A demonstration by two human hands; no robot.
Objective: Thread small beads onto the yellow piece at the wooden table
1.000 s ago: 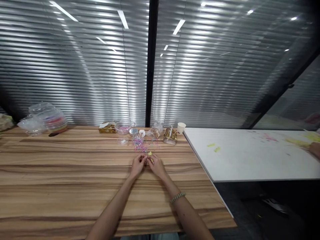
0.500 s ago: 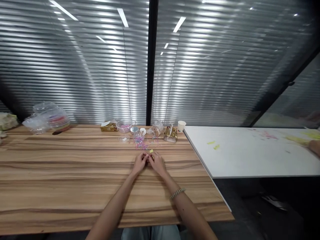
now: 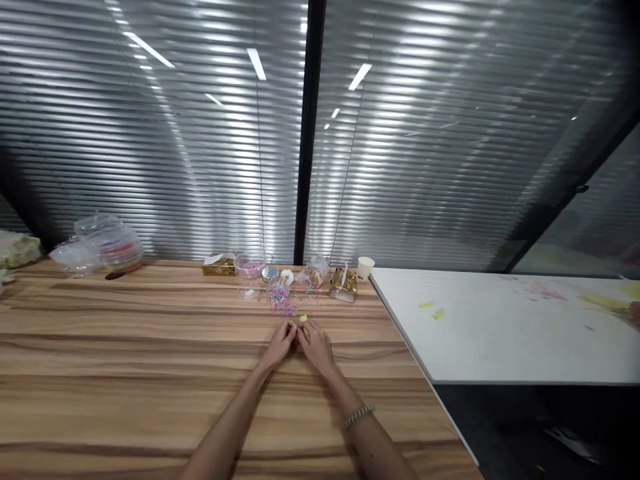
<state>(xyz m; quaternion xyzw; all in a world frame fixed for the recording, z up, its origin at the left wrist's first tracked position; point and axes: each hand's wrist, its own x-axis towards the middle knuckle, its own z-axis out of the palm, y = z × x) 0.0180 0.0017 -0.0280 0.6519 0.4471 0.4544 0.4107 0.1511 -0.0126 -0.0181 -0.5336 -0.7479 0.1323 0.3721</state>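
Note:
My left hand point(image 3: 280, 345) and my right hand point(image 3: 314, 344) rest close together on the wooden table point(image 3: 125, 373), fingertips meeting over a small yellow piece point(image 3: 303, 327). What exactly the fingers pinch is too small to make out. Just beyond the hands lies a scatter of small pink and purple bits point(image 3: 281, 299). My right wrist wears a beaded bracelet point(image 3: 357, 415).
Along the far edge stand a gold box point(image 3: 219, 266), a clear bowl point(image 3: 249, 264), small clear bags point(image 3: 313, 272), a gold foil packet point(image 3: 343, 283) and a paper cup point(image 3: 365, 267). Plastic containers point(image 3: 107, 243) sit far left. A white table point(image 3: 500, 327) adjoins on the right, another person's hand point(image 3: 635, 311) at its edge.
The view has tilted and shifted slightly; my hands stay together at the same spot on the table, fingers working over the small piece.

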